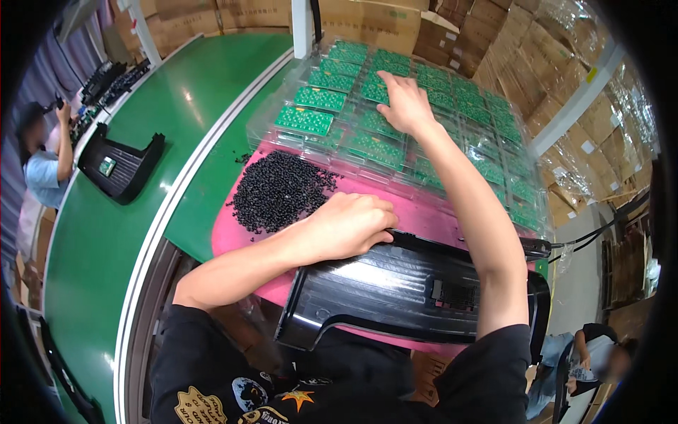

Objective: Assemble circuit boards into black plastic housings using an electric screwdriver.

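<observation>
My right hand [407,104] reaches over the clear plastic trays, its thumb and fingers spread around a green circuit board [373,92]; I cannot tell whether it grips the board. Curled fingers close my left hand [355,225], which rests at the upper edge of a black plastic housing [367,290]. Whatever may be inside those fingers is hidden. The housing lies close to my body, partly covered by my right forearm. Just left of my left hand, a heap of small black parts [279,187], too small to name, is spread on a pink mat [229,230].
Stacked clear trays [339,152] of green boards fill the far right of the table. A green conveyor belt [212,78] with a pale metal rail runs along the left, carrying another black housing [127,169]. People sit at far left and lower right. Cartons [381,25] stand behind.
</observation>
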### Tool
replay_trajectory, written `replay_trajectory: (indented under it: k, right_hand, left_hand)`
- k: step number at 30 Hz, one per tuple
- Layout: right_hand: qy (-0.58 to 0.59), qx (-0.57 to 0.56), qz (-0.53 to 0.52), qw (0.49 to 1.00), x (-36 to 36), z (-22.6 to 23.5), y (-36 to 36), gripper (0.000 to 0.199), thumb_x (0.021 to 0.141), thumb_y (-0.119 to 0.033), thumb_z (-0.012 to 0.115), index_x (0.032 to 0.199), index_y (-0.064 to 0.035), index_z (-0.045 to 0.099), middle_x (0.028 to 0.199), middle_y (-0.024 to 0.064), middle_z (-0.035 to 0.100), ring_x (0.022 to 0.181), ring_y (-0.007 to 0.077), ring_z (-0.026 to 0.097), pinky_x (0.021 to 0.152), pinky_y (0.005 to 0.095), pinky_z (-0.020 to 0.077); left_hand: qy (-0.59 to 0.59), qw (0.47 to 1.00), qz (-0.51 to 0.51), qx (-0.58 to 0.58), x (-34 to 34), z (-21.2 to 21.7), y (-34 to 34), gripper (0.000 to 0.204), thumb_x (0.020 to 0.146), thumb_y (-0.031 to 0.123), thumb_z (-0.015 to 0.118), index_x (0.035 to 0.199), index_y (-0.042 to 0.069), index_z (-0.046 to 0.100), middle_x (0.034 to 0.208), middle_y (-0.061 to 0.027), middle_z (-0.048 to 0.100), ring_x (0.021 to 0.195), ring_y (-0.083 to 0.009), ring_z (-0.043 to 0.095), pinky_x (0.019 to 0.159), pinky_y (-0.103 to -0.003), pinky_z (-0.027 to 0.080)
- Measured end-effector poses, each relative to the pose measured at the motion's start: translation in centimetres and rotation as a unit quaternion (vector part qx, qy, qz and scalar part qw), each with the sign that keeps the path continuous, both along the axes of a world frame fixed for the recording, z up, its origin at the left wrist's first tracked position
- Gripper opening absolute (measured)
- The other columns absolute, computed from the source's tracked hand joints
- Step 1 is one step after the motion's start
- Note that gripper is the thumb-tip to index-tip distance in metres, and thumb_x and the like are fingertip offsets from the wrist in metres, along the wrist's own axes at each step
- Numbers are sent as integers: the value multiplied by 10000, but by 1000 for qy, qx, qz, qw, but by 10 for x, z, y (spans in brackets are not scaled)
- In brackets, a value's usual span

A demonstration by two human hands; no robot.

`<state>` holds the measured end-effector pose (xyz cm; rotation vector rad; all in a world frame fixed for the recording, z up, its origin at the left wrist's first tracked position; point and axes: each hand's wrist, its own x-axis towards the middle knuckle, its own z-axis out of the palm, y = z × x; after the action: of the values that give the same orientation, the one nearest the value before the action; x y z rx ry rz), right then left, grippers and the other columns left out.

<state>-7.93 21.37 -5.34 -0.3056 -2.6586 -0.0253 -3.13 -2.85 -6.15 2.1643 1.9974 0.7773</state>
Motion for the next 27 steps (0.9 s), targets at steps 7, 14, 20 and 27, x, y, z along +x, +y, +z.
replay_trajectory:
  k: [7, 14, 20, 27]
  right_hand:
    - [-68, -131, -62, 987, -29, -6, 5, 704, 871, -114, 603, 1488, -86, 265, 1220, 154, 617, 1266, 300, 476, 1067, 485, 335]
    - [-7, -153, -4, 988, -15, 1, 4, 674, 833, -22, 599, 1450, -123, 348, 1160, 91, 603, 1201, 290, 489, 1051, 475, 317]
    - [121, -215, 103, 964, 43, 44, -10, 475, 881, -30, 615, 1332, -95, 483, 1059, 92, 623, 1078, 269, 563, 943, 384, 435]
    - [163, -415, 292, 846, 181, 85, -87, 207, 901, -18, 626, 1090, -28, 541, 994, 37, 604, 938, 93, 552, 798, 247, 474]
  left_hand:
    - [15, 1000, 8, -15, -5, 1, -2, 180, 846, 185, 670, 888, 13, 638, 886, -121, 627, 879, -335, 631, 712, -445, 521]
    - [8, 999, 2, -32, -4, 2, 0, 195, 845, 183, 672, 917, 5, 642, 908, -128, 631, 897, -340, 631, 732, -448, 517]
    - [-20, 1000, -2, -6, -5, 0, -3, 216, 837, 194, 691, 930, 3, 652, 923, -136, 639, 927, -344, 629, 790, -427, 516]
    - [-270, 958, 12, 97, 12, 22, 5, 742, 766, 306, 819, 1304, -54, 456, 1121, -199, 603, 1022, -267, 635, 882, -373, 516]
